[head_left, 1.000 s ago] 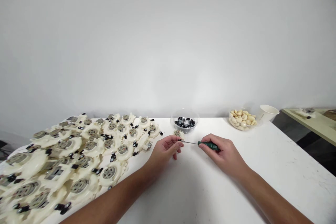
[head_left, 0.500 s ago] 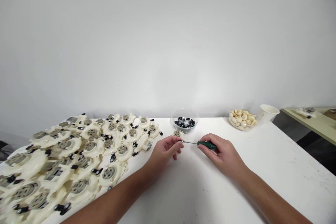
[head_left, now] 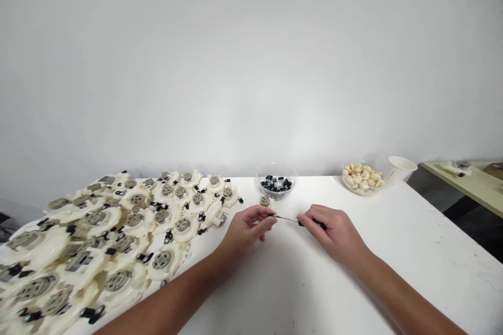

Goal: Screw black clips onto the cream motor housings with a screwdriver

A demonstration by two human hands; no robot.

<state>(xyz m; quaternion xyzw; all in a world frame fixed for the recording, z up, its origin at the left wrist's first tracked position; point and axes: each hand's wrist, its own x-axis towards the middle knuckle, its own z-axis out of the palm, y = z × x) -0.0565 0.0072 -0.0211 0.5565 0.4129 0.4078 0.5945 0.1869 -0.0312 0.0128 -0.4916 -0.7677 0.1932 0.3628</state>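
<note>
Now the right hand [head_left: 334,233], fingers closed, hid more of the screwdriver [head_left: 287,218]; the left hand [head_left: 247,227] pinched a small piece [head_left: 272,215].

No readable text (cup marking [head_left: 392,172] tiny)

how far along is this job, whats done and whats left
Perhaps done: the cream units spread at the left, many with black fittings on or beside them; whether each is finished can't be told. In hand: the right hand holds a screwdriver, its tip at a small part in the left hand. Probably left: the black pieces and cream pieces in the clear bowls.
</note>
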